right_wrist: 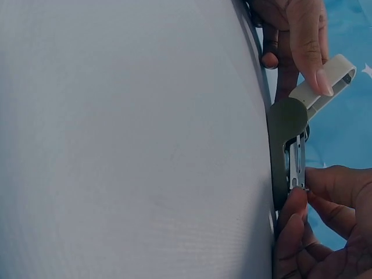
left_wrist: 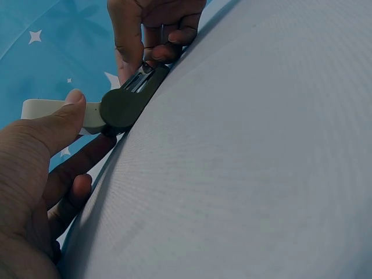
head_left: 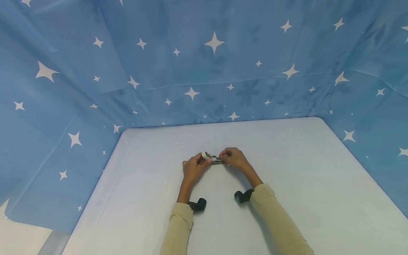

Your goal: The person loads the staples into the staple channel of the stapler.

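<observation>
A stapler (head_left: 218, 163) with a dark green base and a white top arm lies opened on the table, its top arm swung up and back. My left hand (head_left: 193, 169) holds it at the hinge end, thumb on the white arm (right_wrist: 337, 71) and fingers behind. At the other end, the thumb and forefinger of my right hand (head_left: 235, 158) pinch the tip of the metal staple channel (right_wrist: 297, 160). The left wrist view shows the green hinge (left_wrist: 118, 108) between the two hands. Whatever lies inside the right fingertips is hidden.
A white cloth (head_left: 216, 226) covers the table. Blue curtains with white stars (head_left: 191, 63) hang along its back and both sides. Dark wrist cameras (head_left: 200, 204) are strapped at both sleeve cuffs.
</observation>
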Action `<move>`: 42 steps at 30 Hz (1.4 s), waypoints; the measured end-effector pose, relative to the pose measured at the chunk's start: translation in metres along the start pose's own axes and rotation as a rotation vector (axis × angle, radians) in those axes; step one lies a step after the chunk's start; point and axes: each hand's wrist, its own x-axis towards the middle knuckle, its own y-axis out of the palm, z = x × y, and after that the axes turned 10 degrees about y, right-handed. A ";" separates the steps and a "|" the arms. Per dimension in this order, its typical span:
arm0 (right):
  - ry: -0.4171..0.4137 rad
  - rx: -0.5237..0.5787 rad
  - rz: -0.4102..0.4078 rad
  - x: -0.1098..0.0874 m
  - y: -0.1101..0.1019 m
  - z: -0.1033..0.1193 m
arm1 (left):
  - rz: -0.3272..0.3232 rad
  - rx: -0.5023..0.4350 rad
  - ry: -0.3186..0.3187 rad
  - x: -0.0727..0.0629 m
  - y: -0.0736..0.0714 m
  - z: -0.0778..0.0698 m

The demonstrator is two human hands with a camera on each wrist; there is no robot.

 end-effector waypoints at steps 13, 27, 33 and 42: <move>0.011 0.020 0.010 0.003 -0.006 -0.006 | 0.012 -0.011 -0.001 0.005 0.002 -0.004; 0.026 0.022 -0.022 0.003 -0.012 -0.005 | 0.015 -0.011 0.008 0.012 0.005 -0.006; -0.020 0.047 0.027 0.001 -0.016 -0.013 | 0.024 0.004 0.003 0.010 0.004 -0.007; -0.069 0.063 0.042 0.000 -0.004 -0.019 | 0.039 -0.022 -0.023 -0.001 -0.004 -0.008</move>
